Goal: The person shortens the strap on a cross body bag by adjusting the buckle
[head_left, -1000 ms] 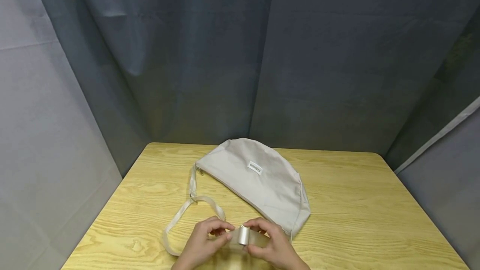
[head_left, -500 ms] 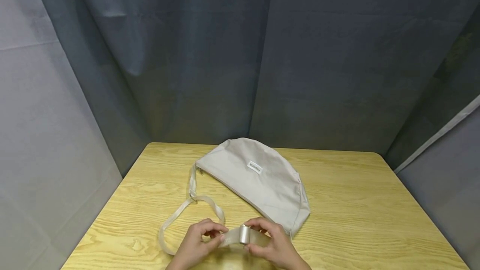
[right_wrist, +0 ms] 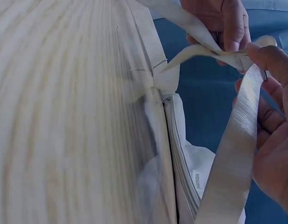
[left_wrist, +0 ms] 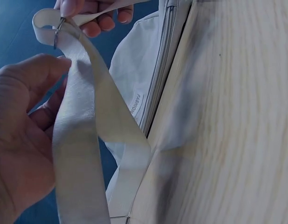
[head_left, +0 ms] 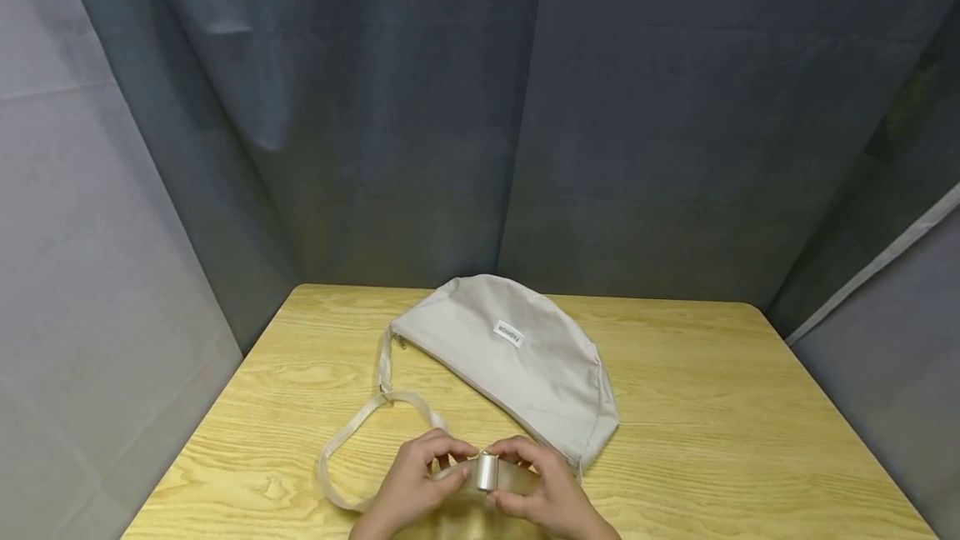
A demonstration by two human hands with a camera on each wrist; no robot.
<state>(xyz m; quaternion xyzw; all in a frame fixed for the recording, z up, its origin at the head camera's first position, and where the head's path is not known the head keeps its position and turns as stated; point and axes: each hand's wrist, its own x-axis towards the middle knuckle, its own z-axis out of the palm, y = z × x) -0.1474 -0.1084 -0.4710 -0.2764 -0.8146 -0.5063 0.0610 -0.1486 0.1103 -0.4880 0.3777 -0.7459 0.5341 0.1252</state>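
Note:
A pale beige bag [head_left: 517, 373] lies on the table, its straight zipped side slanting toward me. Its strap [left_wrist: 78, 135] is raised off the table at the near side. Both hands are on this strap, close together. My right hand [head_left: 547, 486] pinches it at the metal slide buckle [left_wrist: 58, 35], where the webbing bulges in a small loop [head_left: 487, 471]. Just left of the buckle, my left hand [head_left: 420, 473] pinches the webbing between thumb and fingers. In the right wrist view, a length of strap hangs down past the right palm.
The wooden table [head_left: 735, 407] extends to both sides of the bag. Left of the hands, a slack curve of strap [head_left: 330, 452] lies on it. A dark curtain [head_left: 420, 123] hangs behind the table, with a grey panel [head_left: 97, 273] at the left.
My left hand slid left along the strap, away from the buckle, then came back right close to it. The right hand has stayed at the buckle. The slack strap on the table shifted slightly.

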